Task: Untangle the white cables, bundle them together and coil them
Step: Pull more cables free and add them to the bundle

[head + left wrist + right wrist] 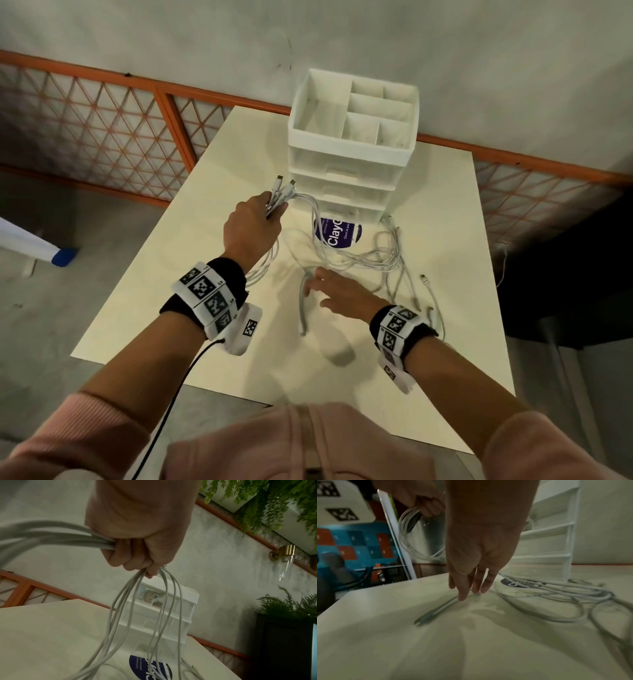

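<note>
Several white cables (363,260) lie tangled on the cream table (191,274). My left hand (253,226) is raised and grips a bunch of them near their plug ends (284,186); in the left wrist view its fist (137,555) is closed round the strands (120,615), which hang down to the table. My right hand (337,291) hovers low over the table with fingers straight and spread, its fingertips (464,596) at a doubled cable end (436,611) that lies flat. It holds nothing.
A white drawer organiser (352,144) with open top compartments stands at the table's back. A round purple-blue label (337,233) lies in front of it under the cables. More loose cable ends (428,291) trail to the right edge. An orange lattice fence (102,120) runs behind.
</note>
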`<action>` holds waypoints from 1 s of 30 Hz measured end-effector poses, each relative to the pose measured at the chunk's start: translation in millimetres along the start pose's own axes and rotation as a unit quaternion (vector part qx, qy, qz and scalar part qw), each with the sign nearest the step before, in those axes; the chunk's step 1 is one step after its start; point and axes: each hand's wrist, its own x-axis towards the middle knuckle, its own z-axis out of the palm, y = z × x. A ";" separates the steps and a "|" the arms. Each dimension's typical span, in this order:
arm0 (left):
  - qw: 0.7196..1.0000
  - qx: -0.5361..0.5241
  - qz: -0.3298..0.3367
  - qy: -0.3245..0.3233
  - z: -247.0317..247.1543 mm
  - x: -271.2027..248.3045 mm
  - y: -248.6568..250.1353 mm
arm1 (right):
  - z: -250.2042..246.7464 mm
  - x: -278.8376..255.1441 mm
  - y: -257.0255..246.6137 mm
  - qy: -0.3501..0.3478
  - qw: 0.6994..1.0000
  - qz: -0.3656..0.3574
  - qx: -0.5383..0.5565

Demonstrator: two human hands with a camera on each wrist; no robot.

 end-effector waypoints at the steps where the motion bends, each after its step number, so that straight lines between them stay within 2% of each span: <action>1: 1.000 0.005 0.001 -0.008 0.5 -1.6 0.4 | 4.7 3.6 -1.4 -0.029 0.999 -0.007 -0.016; 3: 1.000 0.015 -0.001 -0.021 2.3 -5.5 0.1 | 14.8 7.8 -2.7 -0.054 0.998 -0.020 -0.040; 9: 0.999 0.018 -0.007 -0.049 8.4 -14.2 -2.4 | 26.3 5.9 -7.6 -0.054 0.996 -0.029 -0.068; 12: 0.998 0.019 -0.008 -0.061 9.4 -14.2 -0.4 | 27.2 5.5 -16.5 -0.110 0.983 -0.042 -0.142; 14: 0.998 0.014 -0.008 -0.061 9.7 -12.9 0.4 | 25.5 3.0 -19.7 -0.134 0.981 -0.035 -0.137; 15: 0.998 0.008 -0.004 -0.059 9.5 -11.5 0.6 | 19.7 0.2 -22.1 -0.135 0.986 -0.026 -0.090; 17: 0.998 -0.007 0.008 -0.066 9.1 -9.6 0.3 | -0.1 -6.2 -27.0 -0.122 0.990 -0.017 0.072; 20: 0.990 -0.066 0.042 -0.121 11.5 -9.5 2.2 | -46.5 -17.8 -36.7 -0.060 0.962 -0.030 0.263; 22: 0.979 -0.129 0.025 -0.153 13.1 -13.6 4.3 | -71.8 -24.0 -40.5 0.001 0.936 -0.035 0.350; 25: 0.943 -0.269 -0.002 -0.197 16.4 -19.3 5.2 | -92.8 -33.2 -41.7 0.085 0.899 -0.020 0.430; 28: 0.860 -0.432 -0.069 -0.262 11.5 -25.0 13.8 | -101.2 -35.6 -41.3 0.160 0.853 -0.004 0.497; 30: 0.835 -0.458 -0.073 -0.297 9.3 -28.7 20.7 | -104.3 -33.2 -42.6 0.207 0.827 0.018 0.522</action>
